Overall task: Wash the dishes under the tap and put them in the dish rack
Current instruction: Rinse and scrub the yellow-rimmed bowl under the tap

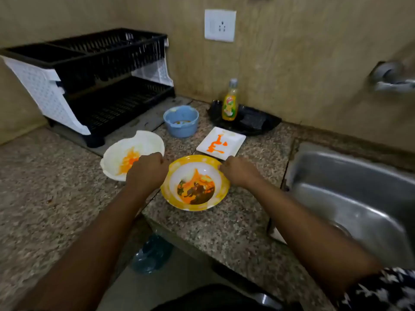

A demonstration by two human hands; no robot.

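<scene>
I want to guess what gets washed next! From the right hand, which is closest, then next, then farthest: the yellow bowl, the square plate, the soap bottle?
From the right hand:
1. Yellow bowl, touching it, just left.
2. Square plate, just behind.
3. Soap bottle, back by the wall.

The only lettering stands on the yellow-green label of the dish soap bottle (230, 102), just behind the square white plate (221, 143); it looks like a red brand name but is too blurred to read.

Head-worn view, close, angled down over the countertop (235, 232)
</scene>
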